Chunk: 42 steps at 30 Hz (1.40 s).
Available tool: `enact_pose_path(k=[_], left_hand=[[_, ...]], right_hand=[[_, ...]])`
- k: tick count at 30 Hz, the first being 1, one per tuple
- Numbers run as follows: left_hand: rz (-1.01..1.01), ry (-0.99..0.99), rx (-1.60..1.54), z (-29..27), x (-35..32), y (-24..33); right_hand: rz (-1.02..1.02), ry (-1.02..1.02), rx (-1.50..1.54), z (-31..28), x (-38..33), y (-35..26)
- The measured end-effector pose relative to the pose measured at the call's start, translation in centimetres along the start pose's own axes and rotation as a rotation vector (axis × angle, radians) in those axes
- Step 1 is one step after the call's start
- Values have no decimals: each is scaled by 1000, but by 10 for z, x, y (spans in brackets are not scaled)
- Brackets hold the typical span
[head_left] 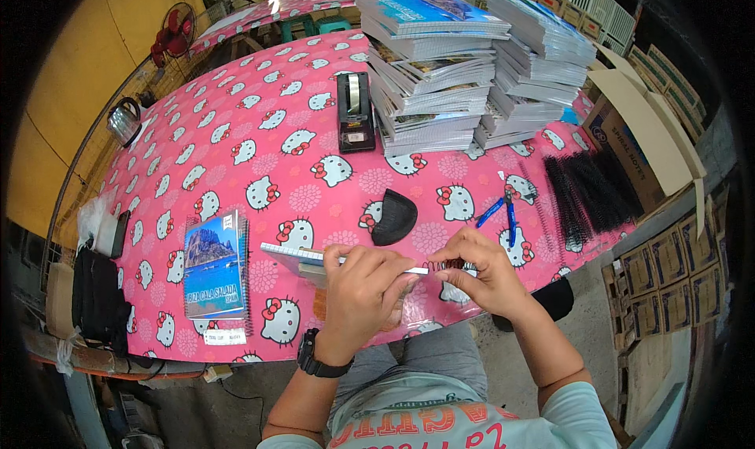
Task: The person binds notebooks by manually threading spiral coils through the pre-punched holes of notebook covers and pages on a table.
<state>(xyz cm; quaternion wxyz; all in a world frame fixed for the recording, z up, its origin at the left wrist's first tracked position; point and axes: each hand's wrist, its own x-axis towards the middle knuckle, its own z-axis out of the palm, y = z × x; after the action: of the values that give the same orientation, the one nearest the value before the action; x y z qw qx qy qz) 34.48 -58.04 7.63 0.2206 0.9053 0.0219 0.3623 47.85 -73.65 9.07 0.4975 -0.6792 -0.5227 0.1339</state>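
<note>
A person sits at a table [236,126] covered in a pink cartoon-cat cloth, working on a notebook [303,259] held at the table's near edge. The left hand [363,288] wraps closed around the notebook's right end, fingers curled over it. The right hand [481,274] sits just right of the notebook, fingers pinched shut on a dark spiral coil [442,266] at the notebook's end. Left of the notebook lies a finished spiral book [214,264] with a seaside cover. Beyond the notebook rest a black pouch [393,215], blue pliers [502,213], a tape dispenser [355,111] and tall stacks of books [472,64]. Black coils [590,189] lie at the far right.
</note>
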Motion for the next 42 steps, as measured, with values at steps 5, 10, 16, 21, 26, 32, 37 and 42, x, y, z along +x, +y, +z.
enact_pose_path(k=[5, 10, 16, 21, 26, 32, 37, 42], left_hand=[[-7, 13, 10, 0, -2, 2], [-16, 31, 21, 1, -2, 8], [12, -96, 12, -2, -4, 2], [134, -154, 49, -7, 5, 5], [156, -153, 24, -7, 5, 3], [119, -89, 28, -9, 2, 5], [64, -72, 120, 4, 1, 7], [65, -119, 85, -3, 1, 5]], right_hand=[[-31, -107, -55, -3, 0, 0], [180, -221, -121, -9, -3, -4], [415, -423, 230, -15, 19, -15], [-1, -334, -132, -8, 73, 79], [-244, -420, -540, 35, 102, 143], [-2, -453, -576, 42, 88, 125], [282, -177, 203, 17, 23, 132], [344, -56, 1299, 35, -28, 124]])
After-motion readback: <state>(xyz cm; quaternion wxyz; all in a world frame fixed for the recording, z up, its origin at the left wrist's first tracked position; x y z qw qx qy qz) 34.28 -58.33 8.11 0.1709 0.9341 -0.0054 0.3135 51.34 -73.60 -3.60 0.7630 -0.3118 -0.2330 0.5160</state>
